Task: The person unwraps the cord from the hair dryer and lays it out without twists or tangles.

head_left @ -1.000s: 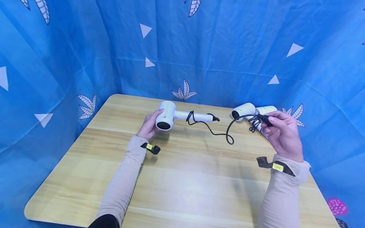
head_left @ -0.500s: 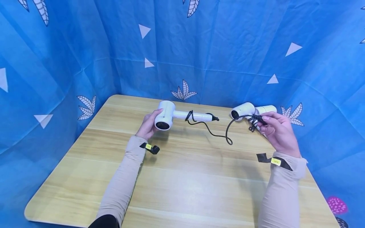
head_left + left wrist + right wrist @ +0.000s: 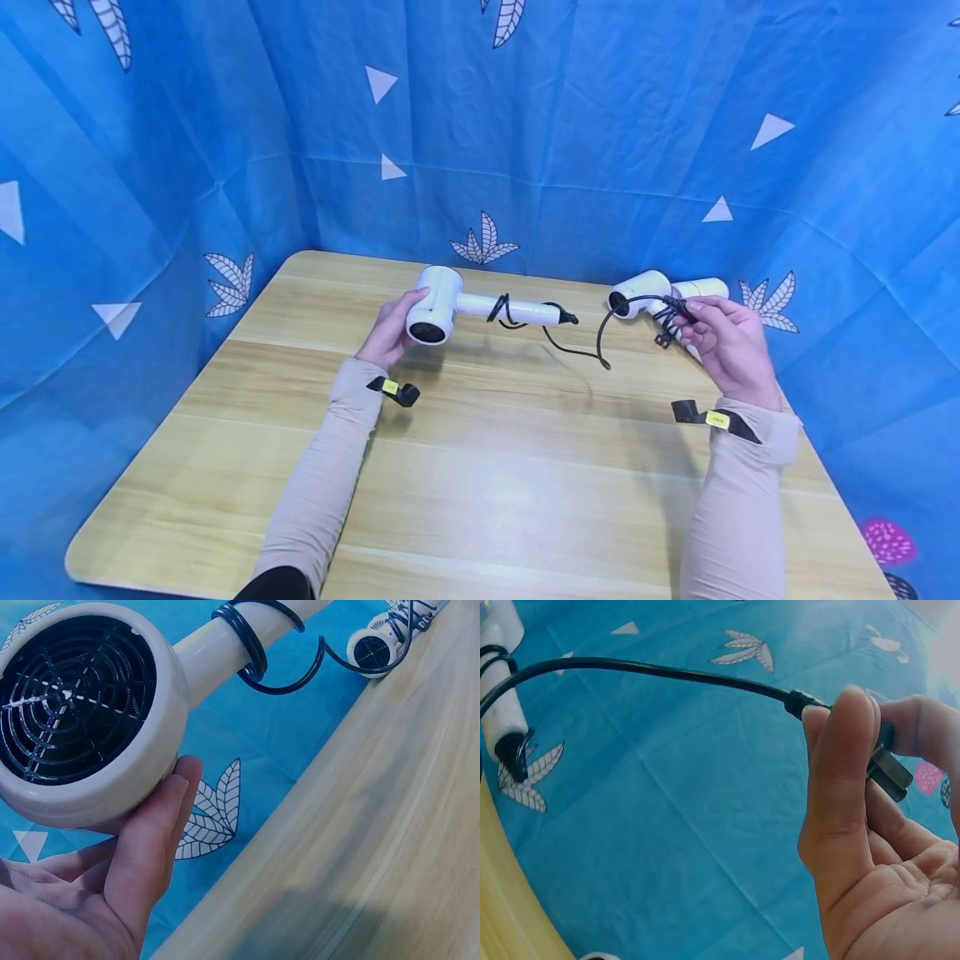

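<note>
Above the far half of the pale wooden tabletop [image 3: 480, 475], a little left of the middle, was the glossy white plastic hair dryer [image 3: 435, 305], its slim round handle [image 3: 525, 311] pointing to my right. My left hand [image 3: 388, 332] gripped its thick cylindrical head from the left side, and the black round grille [image 3: 79, 701] faced toward me. My right hand [image 3: 727, 343] pinched the small black plug [image 3: 889, 774] between thumb and fingers, so that its prongs came out past them. Between both hands, the thin black rubbery cord [image 3: 660, 669] made loops around the handle and then a slack curve in the air.

The dryer seemed to me rather light, but with most of its weight in the head, so this head was a sensible place for holding. The shell was hard and smooth, perhaps slippery, and the grille looked too delicate for strong pressing. The cord was bendy but a bit springy; I thought it better to take it by the stiff plug than to pull on the thin wire.

My forearms lay wide apart, both reaching forward, and the right hand was raised over the tabletop. Behind it, near the blue patterned curtain [image 3: 465, 117], more white hair dryer parts [image 3: 643, 292] lay; I could not tell whether they were one dryer or two.
</note>
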Demonstrator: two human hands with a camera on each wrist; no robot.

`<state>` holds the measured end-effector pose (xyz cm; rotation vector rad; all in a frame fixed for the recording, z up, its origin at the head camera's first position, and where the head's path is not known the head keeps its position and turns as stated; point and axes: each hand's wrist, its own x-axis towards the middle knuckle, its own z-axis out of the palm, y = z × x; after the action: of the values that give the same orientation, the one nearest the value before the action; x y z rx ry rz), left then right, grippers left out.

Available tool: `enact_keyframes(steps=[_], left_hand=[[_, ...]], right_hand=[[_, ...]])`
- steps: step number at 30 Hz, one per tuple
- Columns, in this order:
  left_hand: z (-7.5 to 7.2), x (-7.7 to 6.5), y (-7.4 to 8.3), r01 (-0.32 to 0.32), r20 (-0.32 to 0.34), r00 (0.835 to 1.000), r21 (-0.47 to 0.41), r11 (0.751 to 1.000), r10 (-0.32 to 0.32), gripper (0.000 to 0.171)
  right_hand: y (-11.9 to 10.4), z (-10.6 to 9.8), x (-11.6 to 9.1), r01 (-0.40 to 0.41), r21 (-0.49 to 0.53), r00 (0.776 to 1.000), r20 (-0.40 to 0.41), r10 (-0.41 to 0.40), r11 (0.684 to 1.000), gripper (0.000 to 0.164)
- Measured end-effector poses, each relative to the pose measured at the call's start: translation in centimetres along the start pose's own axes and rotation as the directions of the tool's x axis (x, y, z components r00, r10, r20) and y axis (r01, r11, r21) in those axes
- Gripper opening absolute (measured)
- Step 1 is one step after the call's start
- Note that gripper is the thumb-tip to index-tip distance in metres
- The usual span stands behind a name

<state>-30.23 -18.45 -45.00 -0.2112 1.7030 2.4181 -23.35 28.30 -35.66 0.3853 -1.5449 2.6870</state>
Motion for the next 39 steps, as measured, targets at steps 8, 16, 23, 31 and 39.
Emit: enact_keyframes(steps=[8,16,23,31,39], left_hand=[[0.0,-0.1,0.0,0.010,-0.002,1.000,0.025,1.000,-0.010,0.032],[-0.2,0.0,-0.1,0.027,-0.004,1.000,0.057,0.998,-0.027,0.035],[-0.1,0.0,-0.1,0.043,-0.001,0.999,0.067,0.997,-0.043,0.040],[0.0,0.0,-0.3,0.033,0.010,0.999,0.091,0.995,-0.034,0.039],[-0.1,0.1,-0.5,0.024,0.029,0.999,0.106,0.994,-0.027,0.037]], right_hand=[[0.8,-0.2,0.7,0.069,0.009,0.990,-0.122,-0.067,0.998,0.017],[1.2,0.4,1.1,0.149,0.059,0.967,-0.216,-0.133,0.987,0.010],[0.8,1.5,1.0,0.230,0.130,0.935,-0.305,-0.181,0.965,0.003],[0.3,3.4,0.7,0.364,0.186,0.881,-0.387,-0.272,0.913,0.014],[-0.4,4.9,0.1,0.447,0.270,0.862,-0.384,-0.331,0.853,0.017]])
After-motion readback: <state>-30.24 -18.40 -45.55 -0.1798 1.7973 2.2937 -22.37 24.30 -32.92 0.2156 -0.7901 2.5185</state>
